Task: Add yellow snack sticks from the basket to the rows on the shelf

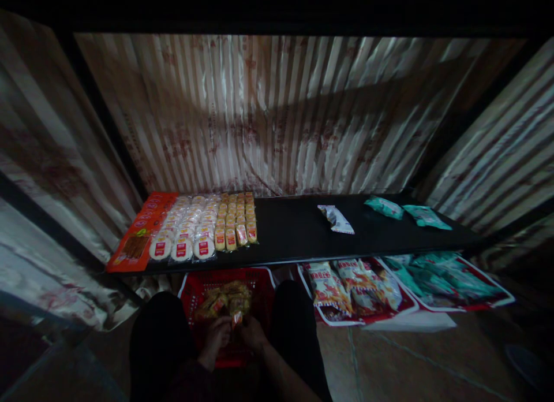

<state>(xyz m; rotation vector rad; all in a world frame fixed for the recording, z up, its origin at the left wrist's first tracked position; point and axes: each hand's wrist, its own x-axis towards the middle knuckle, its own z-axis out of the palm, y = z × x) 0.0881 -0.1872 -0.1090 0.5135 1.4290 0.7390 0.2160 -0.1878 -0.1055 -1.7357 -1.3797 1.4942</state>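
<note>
Both hands are low over a red plastic basket between my knees. My left hand is closed, its fingers pinching the left side of a small yellow wrapped snack cake. From the other side my right hand grips the same snack cake, its fingertips partly hidden in shadow. Several more wrapped snack cakes lie loose in the basket just beyond my fingers. On the black shelf above stand tight rows of similar yellow wrapped cakes.
Left on the shelf are round white wrapped crackers and an orange packet. Farther right lie a white snack bag and green bags. Below stand baskets of white-red bags and green bags. Striped curtains surround the shelf.
</note>
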